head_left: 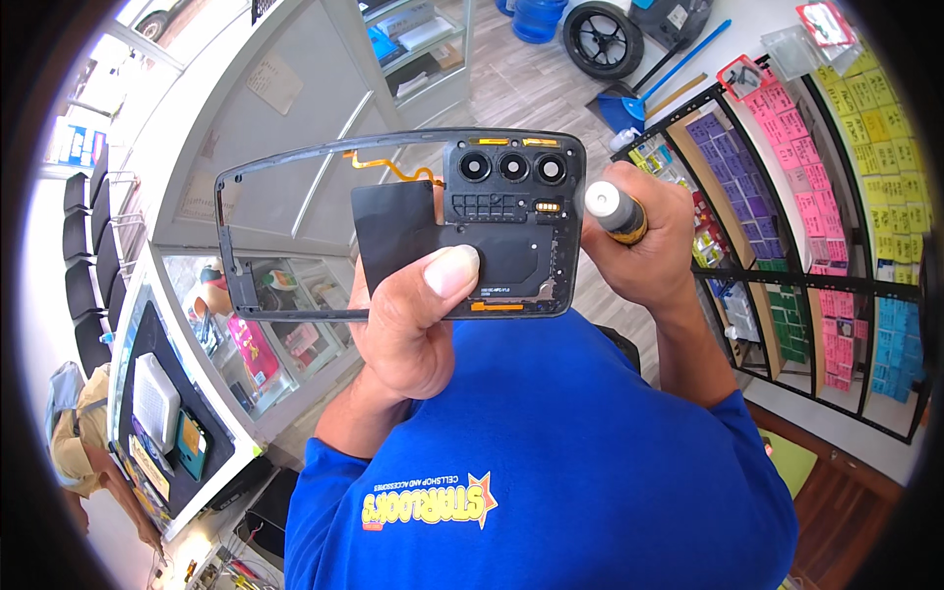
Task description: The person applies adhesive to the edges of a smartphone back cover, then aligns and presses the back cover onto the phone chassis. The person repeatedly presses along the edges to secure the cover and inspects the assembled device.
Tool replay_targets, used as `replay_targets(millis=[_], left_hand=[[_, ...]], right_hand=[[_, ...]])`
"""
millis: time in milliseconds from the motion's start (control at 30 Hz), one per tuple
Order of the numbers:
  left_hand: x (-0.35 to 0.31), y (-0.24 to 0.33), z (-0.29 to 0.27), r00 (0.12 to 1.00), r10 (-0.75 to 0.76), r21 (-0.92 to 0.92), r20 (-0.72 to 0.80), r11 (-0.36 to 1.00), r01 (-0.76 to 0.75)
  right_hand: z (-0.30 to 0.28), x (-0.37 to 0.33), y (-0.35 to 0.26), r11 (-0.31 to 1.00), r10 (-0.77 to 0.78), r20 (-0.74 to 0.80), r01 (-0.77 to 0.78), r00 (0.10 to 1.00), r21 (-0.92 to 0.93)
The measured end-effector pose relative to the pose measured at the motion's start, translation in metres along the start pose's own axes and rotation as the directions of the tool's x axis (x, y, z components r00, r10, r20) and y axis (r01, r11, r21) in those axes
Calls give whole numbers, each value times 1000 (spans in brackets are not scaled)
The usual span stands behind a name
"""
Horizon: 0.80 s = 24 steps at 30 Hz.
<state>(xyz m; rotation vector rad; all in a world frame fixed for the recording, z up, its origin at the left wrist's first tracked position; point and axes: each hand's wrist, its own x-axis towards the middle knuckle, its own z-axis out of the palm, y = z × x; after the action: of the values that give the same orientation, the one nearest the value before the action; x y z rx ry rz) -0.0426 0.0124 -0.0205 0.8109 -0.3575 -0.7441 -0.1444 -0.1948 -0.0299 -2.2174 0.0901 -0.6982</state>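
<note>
The left hand [408,320] pinched the lower edge of a dark phone frame [403,226] — thumb pressed flat on its black inner plate, grip closed on it. The right hand [639,246] was wrapped shut around a screwdriver [615,211] at the frame's right edge, beside the camera module [511,167]. The frame was held up at chest height — above the glass display counter [246,324].

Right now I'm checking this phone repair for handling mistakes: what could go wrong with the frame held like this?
1. The left hand grips the phone frame at one end only, in mid-air; its thin open rim sticks out unsupported and could flex or slip.
2. The orange flex cable loops free near the camera lenses and might snag or tear.
3. The screwdriver in the right hand sits close to those lenses; a slip could scratch them.
</note>
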Motion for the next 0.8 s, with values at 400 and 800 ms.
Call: replay_targets(millis=[400, 800], left_hand=[[1, -5, -5, 1000, 6, -73, 2, 997, -6], [7, 12, 10, 990, -144, 62, -3, 988, 144]], right_hand=[[-4, 3, 3, 996, -72, 0, 72, 997, -56], [-13, 10, 3, 986, -127, 0, 126, 992, -114]])
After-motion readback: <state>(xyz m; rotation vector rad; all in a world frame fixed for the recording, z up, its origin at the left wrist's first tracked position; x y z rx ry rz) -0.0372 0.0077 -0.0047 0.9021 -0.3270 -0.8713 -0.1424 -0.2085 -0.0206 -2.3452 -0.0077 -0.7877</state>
